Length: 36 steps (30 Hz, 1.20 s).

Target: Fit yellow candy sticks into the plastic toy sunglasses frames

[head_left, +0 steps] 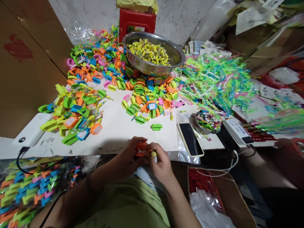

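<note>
Close to the table's front edge, my left hand (pixel 133 154) is closed around an orange plastic toy watch (pixel 142 146). My right hand (pixel 160 164) meets it, its thumb and fingers pinching a small piece with a round yellow end (pixel 154 154); the rest of that piece is hidden by the fingers. Just beyond the hands, a single green toy watch (pixel 156 127) lies on the white tabletop. Behind it is a loose heap of toy watches (pixel 152 106) in several colours. Another heap of toy watches (pixel 77 110), with small yellow-ended tubes among them, lies to the left.
A steel basin (pixel 154 69) of yellow-ended pieces stands on the watches, before a red stool (pixel 137 22). To the right lie a phone (pixel 190 139), a small bowl (pixel 208 122), a white power bank (pixel 237 130) and green strips (pixel 218 79). Another person's arm (pixel 266 171) shows at right.
</note>
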Each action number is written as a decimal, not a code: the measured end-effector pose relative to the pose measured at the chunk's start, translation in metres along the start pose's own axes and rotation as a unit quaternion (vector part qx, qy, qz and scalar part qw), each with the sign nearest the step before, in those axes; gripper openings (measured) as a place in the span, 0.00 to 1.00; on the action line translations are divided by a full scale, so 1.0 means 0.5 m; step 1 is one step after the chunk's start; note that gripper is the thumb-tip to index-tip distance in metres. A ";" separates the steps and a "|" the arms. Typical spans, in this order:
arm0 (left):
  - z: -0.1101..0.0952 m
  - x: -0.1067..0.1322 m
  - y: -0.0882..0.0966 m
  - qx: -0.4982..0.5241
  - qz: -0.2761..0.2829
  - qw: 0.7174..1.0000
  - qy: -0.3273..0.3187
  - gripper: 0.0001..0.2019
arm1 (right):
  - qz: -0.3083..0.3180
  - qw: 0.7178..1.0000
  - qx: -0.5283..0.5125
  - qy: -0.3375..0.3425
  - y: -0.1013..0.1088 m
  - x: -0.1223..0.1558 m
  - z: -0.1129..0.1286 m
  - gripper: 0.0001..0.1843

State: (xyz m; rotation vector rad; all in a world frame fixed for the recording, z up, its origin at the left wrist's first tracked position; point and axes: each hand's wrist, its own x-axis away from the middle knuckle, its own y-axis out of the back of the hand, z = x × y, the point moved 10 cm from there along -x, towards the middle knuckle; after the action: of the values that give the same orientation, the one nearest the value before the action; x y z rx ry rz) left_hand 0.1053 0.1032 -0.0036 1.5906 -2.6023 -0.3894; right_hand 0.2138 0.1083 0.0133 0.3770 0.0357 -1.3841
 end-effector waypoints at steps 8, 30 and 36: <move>-0.037 0.002 0.023 -0.081 -0.063 0.991 -0.086 0.06 | 0.015 0.984 -0.151 -0.096 -0.008 0.006 -0.052 0.12; -0.078 0.020 0.023 -0.030 -0.162 0.974 -0.155 0.06 | -0.071 0.994 0.068 -0.043 0.002 0.063 -0.009 0.07; -0.075 0.020 0.021 -0.012 -0.168 0.981 -0.098 0.07 | -0.049 0.996 -0.019 -0.077 -0.010 0.057 -0.029 0.15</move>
State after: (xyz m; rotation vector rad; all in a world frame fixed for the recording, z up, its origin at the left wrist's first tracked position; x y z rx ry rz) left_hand 0.0988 0.0923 0.0343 2.0864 -2.4418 -0.6263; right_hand 0.2175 0.0848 -0.0086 0.2388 -0.0463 -1.5044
